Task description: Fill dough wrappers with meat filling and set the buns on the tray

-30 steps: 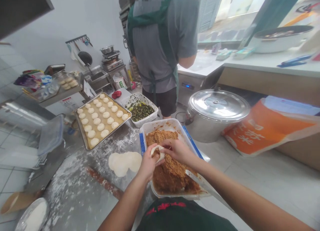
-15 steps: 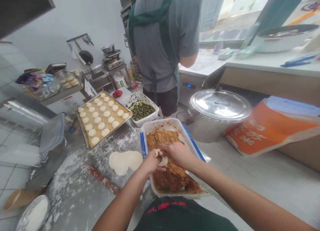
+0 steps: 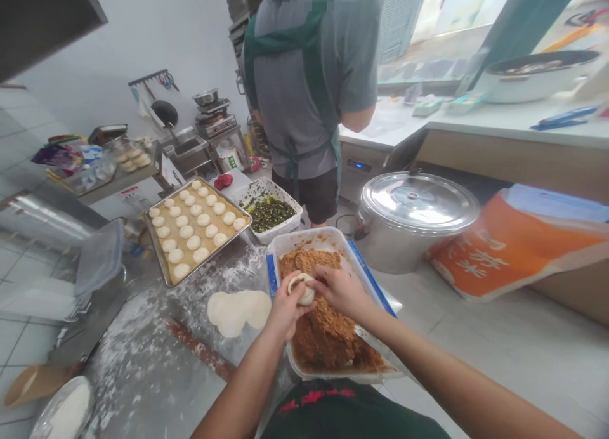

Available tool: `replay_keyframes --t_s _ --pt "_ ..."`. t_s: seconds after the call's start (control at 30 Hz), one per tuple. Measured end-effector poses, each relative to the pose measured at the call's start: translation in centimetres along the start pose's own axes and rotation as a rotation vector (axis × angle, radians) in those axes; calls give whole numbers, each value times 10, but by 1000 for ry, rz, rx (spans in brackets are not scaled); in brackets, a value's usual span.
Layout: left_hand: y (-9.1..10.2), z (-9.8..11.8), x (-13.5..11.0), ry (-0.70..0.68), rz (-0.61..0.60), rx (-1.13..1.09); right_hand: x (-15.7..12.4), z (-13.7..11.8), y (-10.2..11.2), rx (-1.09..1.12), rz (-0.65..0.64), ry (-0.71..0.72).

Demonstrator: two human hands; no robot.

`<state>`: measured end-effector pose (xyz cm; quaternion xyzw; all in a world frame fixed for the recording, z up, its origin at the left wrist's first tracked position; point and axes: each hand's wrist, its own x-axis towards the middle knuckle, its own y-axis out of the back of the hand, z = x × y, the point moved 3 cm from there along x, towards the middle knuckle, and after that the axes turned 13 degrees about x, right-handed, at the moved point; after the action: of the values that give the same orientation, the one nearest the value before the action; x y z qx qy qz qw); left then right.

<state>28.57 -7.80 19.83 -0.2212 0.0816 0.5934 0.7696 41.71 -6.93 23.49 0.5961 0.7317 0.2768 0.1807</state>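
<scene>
My left hand (image 3: pixel 284 311) cups a small white dough wrapper (image 3: pixel 302 287) above a white tub (image 3: pixel 318 238) of brown filling (image 3: pixel 323 331). My right hand (image 3: pixel 339 289) pinches the dough's edge from the right, fingers closed on it. Both hands meet over the tub's near left side. A few flat dough rounds (image 3: pixel 238 309) lie on the floured steel table (image 3: pixel 157 363) just left of my left hand.
A tray of several shaped buns (image 3: pixel 193 224) and a tub of chopped greens (image 3: pixel 267 212) sit beyond. A wooden rolling pin (image 3: pixel 200 350) lies on the table. A person in a green apron (image 3: pixel 309 90) stands with back turned. A lidded steel pot (image 3: pixel 415 216) and an orange sack (image 3: pixel 504 242) are on the right.
The dough has been gathered further between my hands and now looks more rounded. Both hands stay over the filling tub, shifting only slightly.
</scene>
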Motion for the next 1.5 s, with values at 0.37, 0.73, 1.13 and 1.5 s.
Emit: replay_keyframes --t_s 0.37,0.73,1.13,1.5 --pt "-2 -10 4 56 85 178 -6 -20 -4 -315 -123 58" --pt "-6 -12 8 107 -22 329 -4 -20 -7 -396 -166 95" --pt "-3 16 -9 162 -5 -98 -5 -13 8 -114 37 56" --pt "-6 -19 5 160 220 -13 -12 -29 -3 -275 -174 137"
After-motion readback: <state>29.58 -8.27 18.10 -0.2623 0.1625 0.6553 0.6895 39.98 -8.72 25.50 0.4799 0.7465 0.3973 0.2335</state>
